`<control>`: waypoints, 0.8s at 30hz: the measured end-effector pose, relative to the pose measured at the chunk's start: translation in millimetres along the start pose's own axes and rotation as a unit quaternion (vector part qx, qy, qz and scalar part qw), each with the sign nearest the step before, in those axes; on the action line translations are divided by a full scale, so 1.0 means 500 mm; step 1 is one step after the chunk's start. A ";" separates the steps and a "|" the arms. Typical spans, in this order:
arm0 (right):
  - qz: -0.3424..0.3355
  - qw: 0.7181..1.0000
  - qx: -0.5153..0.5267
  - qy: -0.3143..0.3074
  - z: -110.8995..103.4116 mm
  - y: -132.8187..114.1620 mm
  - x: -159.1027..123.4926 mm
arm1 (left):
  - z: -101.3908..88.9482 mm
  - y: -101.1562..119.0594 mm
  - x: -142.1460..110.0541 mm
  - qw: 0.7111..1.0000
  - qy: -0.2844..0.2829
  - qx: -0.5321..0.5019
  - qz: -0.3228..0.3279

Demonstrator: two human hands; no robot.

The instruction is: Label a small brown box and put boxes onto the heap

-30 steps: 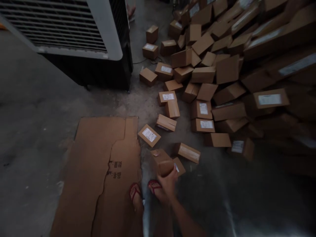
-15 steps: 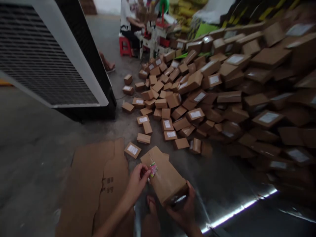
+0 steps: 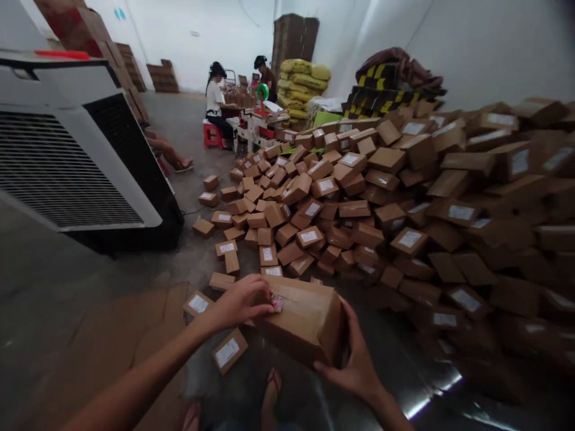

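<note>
Carton [image 3: 296, 317] is held up in front of me above the floor [image 3: 386, 341], so my hands are apart, one per end. R hand [image 3: 357, 359] is clamped on the right end, thumb low; L hand [image 3: 246, 299] has fingertips bunched at a small pink-green patch [image 3: 277, 304] on top, can't tell if pinching it or just pressing. IMO best to keep R grip firm, carton steady, L pressure light so the top won't dent. Edges: labelled box [image 3: 230, 351] just below-left on floor, cardboard sheet [image 3: 112, 347] further L, slatted unit [image 3: 67, 167] beyond that; big box pile [image 3: 354, 208] ahead & R. Elbow room looks best lower R, over floor w/ bright light strip [image 3: 433, 398].
</note>
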State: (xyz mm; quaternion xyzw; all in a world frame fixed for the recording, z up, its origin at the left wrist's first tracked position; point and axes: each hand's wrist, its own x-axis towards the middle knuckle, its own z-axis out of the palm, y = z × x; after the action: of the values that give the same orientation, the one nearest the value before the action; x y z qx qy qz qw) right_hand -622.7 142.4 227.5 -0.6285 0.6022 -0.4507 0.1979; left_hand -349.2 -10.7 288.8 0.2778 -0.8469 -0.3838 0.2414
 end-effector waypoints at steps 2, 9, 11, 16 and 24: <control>0.007 0.999 0.031 -0.003 -0.078 0.010 0.010 | 0.007 0.053 0.050 0.999 -0.025 -0.010 0.041; 0.036 0.994 0.100 -0.003 -0.218 0.025 0.019 | 0.006 0.139 0.164 0.986 -0.119 0.089 0.074; 0.047 0.991 0.121 0.005 -0.237 0.028 0.024 | 0.018 0.147 0.191 0.972 -0.144 0.139 0.121; 0.072 0.986 0.150 -0.004 -0.263 0.054 0.052 | 0.047 0.144 0.259 0.901 -0.152 0.331 0.235; -0.043 0.984 -0.166 0.042 -0.287 -0.033 0.242 | 0.001 0.148 0.397 0.871 -0.128 0.396 0.261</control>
State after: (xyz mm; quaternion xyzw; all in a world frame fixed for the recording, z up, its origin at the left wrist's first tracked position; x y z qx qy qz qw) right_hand -744.6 74.8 354.0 -0.6583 0.6490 -0.3787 0.0455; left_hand -515.5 -100.0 385.2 0.0677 -0.9930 0.0288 0.0919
